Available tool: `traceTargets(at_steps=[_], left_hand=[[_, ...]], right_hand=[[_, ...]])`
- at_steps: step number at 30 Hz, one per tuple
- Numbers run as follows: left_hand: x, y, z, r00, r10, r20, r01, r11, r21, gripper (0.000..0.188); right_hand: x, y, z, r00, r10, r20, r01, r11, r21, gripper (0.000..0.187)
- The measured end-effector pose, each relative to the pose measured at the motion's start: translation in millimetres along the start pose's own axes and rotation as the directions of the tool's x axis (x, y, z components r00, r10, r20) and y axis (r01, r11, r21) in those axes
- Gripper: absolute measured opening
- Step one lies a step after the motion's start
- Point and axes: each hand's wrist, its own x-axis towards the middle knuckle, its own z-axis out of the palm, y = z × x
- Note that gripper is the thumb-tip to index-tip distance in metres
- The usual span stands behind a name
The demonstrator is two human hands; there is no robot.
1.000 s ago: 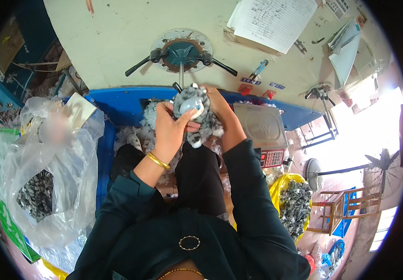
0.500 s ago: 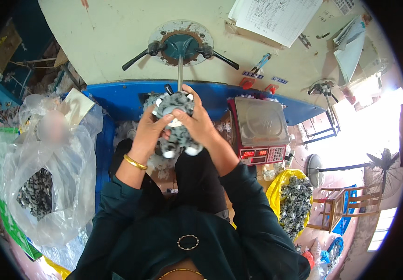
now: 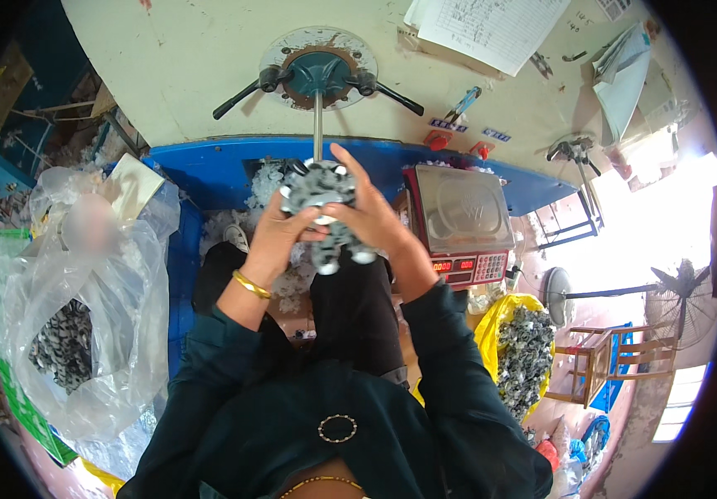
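A small grey, black and white plush animal point(image 3: 323, 185) is held between my two hands at the end of a thin metal tube point(image 3: 317, 129). My left hand point(image 3: 279, 233) grips its left side, with the thumb across its front. From the other side my right hand point(image 3: 368, 214) closes on it, thumb pressed near the middle and index finger up along the tube. The plush's white-tipped feet hang below my fingers. Whether the tube goes into the plush is hidden. The tube comes out of a round machine port point(image 3: 318, 75) with two black-handled levers.
On the right stands a red weighing scale point(image 3: 463, 208). Beyond it is a yellow sack point(image 3: 491, 337) of grey plush pieces. A clear plastic bag point(image 3: 125, 333) with more plush lies at left. White stuffing point(image 3: 267, 185) clings under the blue edge. Papers point(image 3: 491, 29) lie on the machine panel.
Both hands have shifted slightly right with the plush, and its feet have swung to the right. My head view has moved a little too.
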Motion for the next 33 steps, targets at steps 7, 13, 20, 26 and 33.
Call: traceTargets(at_steps=[7,13,20,26,33], left_hand=[[-5,33,-21,0.998,0.022,-0.058,-0.010,0.979,0.203,0.041],[45,71,22,0.997,0.061,-0.055,-0.034,0.916,0.399,0.046],[16,49,8,0.996,0.036,-0.085,-0.008,0.949,0.315,0.052],[-2,22,-10,0.996,0.087,-0.033,-0.072,0.946,0.317,0.061],[-17,8,-14,0.992,0.122,0.017,-0.120,0.931,0.345,0.058]], right_hand=[[5,-5,61,0.960,-0.094,-0.264,0.122,0.988,0.093,0.087],[58,-9,19,0.903,0.189,-0.386,-0.091,0.961,0.260,0.089],[24,-7,36,0.947,0.080,-0.311,-0.007,0.973,0.230,0.082],[0,2,44,0.957,-0.135,-0.255,0.148,0.988,0.031,0.085],[-18,1,39,0.981,-0.127,-0.148,0.148,0.980,0.136,0.081]])
